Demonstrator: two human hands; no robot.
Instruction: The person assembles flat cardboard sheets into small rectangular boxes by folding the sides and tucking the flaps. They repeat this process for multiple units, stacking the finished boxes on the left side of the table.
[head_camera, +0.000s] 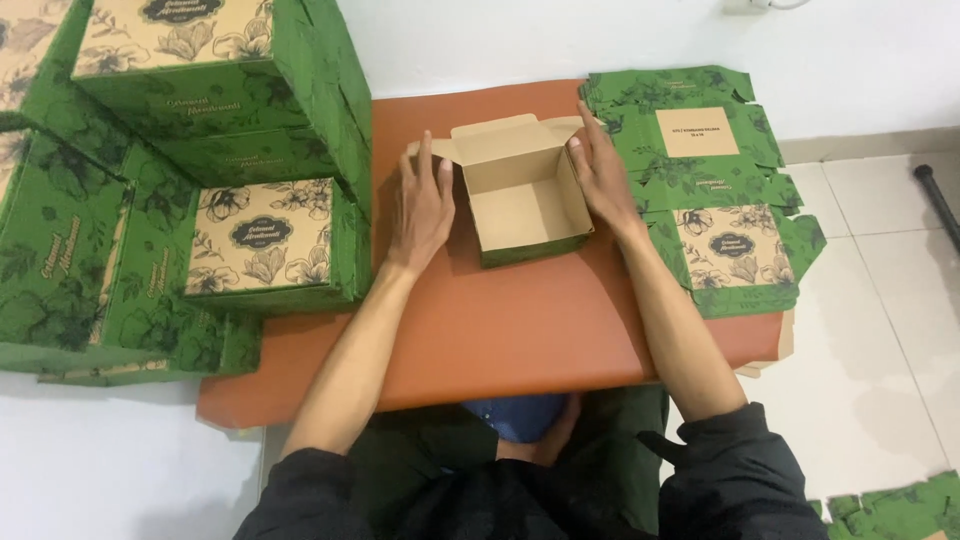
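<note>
Open box (522, 195) — mouth up; left hand (420, 205), right hand (600, 170) flat, fingers spread, flanking.

Open box (522, 200): plain brown cardboard inside, dark green outside wall. Table (500, 330): orange-brown top. Stacked finished boxes (200, 150): green with darker leaf print; lids carry a beige panel with black line-drawn flowers and a dark oval. Flat unfolded boxes (710, 180): same green leaf print, beige panels, one plain, one floral. Floor tiles (880, 330): white. Wall (650, 40): white. Sleeves (740, 480): black.
</note>
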